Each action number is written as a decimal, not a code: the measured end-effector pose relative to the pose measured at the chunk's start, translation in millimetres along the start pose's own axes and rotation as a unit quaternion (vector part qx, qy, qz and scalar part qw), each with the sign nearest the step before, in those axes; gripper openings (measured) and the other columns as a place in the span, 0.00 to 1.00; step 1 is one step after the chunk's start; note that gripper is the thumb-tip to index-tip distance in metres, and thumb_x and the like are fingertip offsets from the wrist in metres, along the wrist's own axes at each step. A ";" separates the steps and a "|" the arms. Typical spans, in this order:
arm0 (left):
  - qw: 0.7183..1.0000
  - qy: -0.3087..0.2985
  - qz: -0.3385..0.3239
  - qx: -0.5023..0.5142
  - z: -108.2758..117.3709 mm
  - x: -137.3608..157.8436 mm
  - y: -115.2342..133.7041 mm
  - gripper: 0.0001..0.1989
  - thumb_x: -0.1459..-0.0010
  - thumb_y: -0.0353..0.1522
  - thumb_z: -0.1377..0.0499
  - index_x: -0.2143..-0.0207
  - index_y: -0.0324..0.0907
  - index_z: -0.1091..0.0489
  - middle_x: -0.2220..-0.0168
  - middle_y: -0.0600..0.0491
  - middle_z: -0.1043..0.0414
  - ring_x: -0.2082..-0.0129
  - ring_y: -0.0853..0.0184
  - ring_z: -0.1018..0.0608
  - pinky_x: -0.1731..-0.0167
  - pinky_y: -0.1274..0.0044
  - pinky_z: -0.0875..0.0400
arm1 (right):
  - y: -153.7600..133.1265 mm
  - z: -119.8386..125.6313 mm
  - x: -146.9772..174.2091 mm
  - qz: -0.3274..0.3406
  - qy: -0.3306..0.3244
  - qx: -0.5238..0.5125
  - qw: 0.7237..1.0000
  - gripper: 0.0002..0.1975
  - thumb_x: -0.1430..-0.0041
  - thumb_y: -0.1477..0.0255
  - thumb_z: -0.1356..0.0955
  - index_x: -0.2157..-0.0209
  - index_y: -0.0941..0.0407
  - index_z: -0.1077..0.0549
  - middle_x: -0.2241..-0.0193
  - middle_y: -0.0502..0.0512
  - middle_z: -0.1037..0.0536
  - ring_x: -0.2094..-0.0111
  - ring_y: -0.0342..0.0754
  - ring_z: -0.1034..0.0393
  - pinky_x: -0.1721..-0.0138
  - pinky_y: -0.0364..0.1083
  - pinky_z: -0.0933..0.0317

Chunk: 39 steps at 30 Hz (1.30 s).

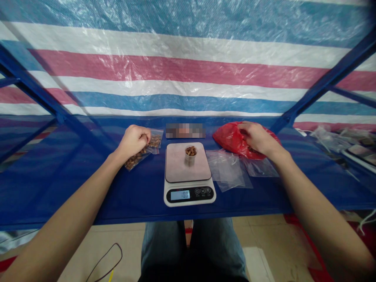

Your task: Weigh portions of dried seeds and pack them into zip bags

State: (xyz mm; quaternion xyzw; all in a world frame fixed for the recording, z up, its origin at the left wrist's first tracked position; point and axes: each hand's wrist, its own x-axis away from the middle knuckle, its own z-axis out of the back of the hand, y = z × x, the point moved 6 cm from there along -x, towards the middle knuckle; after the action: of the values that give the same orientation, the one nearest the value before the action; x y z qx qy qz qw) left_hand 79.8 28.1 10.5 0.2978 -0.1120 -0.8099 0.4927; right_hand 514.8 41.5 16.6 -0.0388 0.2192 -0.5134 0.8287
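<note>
Scale (173, 168): sitting on the blue tabletop (132, 201), its display (180, 195) showing 10.0.
Cup (190, 160): standing on the scale, holding brown pieces (190, 150).
Filled bags (135, 160): lying left of the scale, containing similar pieces.
Left hand (135, 138): resting over the filled bags, fingers curling; cannot tell whether it is gripping one.
Red bag (226, 135): lying open, beyond and right of the scale.
Right hand (253, 134): resting at the red bag's opening, fingertips partly hiding; cannot tell its grip.
Clear bags (227, 172): lying flat, overlapping, just right of the scale.
Hands: lying well apart, either side of the scale.
</note>
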 end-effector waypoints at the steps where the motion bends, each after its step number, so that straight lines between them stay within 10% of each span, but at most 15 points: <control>1: 1.000 0.000 0.001 0.000 -0.1 -0.1 -0.4 0.10 0.57 0.28 0.50 0.84 0.44 0.31 0.84 0.55 0.30 0.81 0.66 0.28 0.73 0.75 0.38 | 1.2 0.7 -0.4 0.001 -0.002 0.011 1.000 0.11 0.46 0.82 0.35 0.74 0.53 0.26 0.68 0.62 0.19 0.65 0.58 0.23 0.60 0.52 0.32; 13: 1.000 0.003 -0.012 0.006 1.8 0.2 6.0 0.10 0.57 0.28 0.50 0.84 0.44 0.32 0.83 0.55 0.29 0.80 0.66 0.27 0.73 0.75 0.38 | -12.5 43.4 13.8 -0.034 0.128 0.023 0.991 0.09 0.36 0.73 0.31 0.62 0.55 0.17 0.60 0.67 0.14 0.60 0.62 0.20 0.55 0.57 0.29; 22: 1.000 -0.002 -0.016 0.002 1.7 -0.3 8.2 0.11 0.56 0.27 0.50 0.84 0.44 0.31 0.83 0.55 0.28 0.79 0.65 0.25 0.72 0.75 0.36 | 7.1 -2.8 8.8 -0.021 -0.062 0.083 0.994 0.16 0.50 0.82 0.33 0.63 0.55 0.18 0.59 0.62 0.13 0.58 0.57 0.18 0.53 0.51 0.27; 39: 1.000 0.000 -0.011 -0.005 4.4 0.4 11.3 0.11 0.56 0.26 0.50 0.84 0.44 0.31 0.82 0.54 0.27 0.78 0.65 0.24 0.71 0.75 0.35 | 18.5 24.0 12.0 -0.087 0.060 -0.047 0.993 0.04 0.40 0.71 0.28 0.66 0.51 0.19 0.65 0.59 0.13 0.63 0.62 0.17 0.52 0.60 0.23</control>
State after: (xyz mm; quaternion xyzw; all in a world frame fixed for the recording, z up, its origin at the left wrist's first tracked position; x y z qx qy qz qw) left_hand 85.3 21.8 19.2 0.2969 -0.1045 -0.8157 0.4854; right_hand 544.4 35.9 29.0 -0.0653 0.2884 -0.5742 0.7635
